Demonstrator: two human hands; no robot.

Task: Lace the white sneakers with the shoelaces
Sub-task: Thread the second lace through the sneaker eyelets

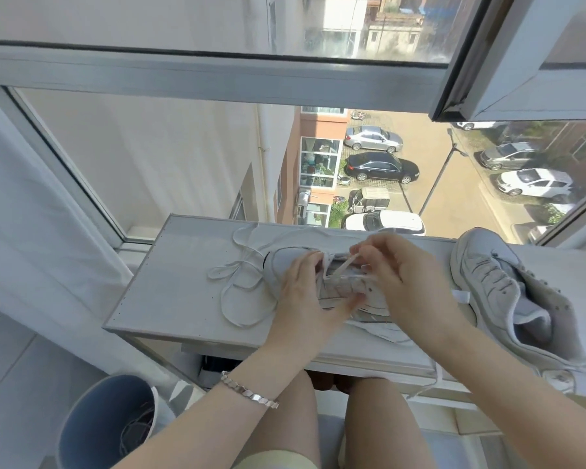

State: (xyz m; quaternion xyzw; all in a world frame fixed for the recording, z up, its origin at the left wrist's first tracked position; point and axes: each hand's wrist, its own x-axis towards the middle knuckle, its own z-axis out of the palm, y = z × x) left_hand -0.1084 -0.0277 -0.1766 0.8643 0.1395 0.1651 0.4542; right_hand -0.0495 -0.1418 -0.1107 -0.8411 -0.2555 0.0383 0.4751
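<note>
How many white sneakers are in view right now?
2. One sneaker lies on the white shelf, gripped by the left hand while the right hand pinches its lace; the second sneaker lies at the right, untouched.

Nothing readable turned up here, honestly. Any marks on the middle sneaker point(349, 289) and the right-hand sneaker point(494, 282) were too small and blurry to make out, and the parked cars point(381, 167) outside were too tiny for plates or badges.
</note>
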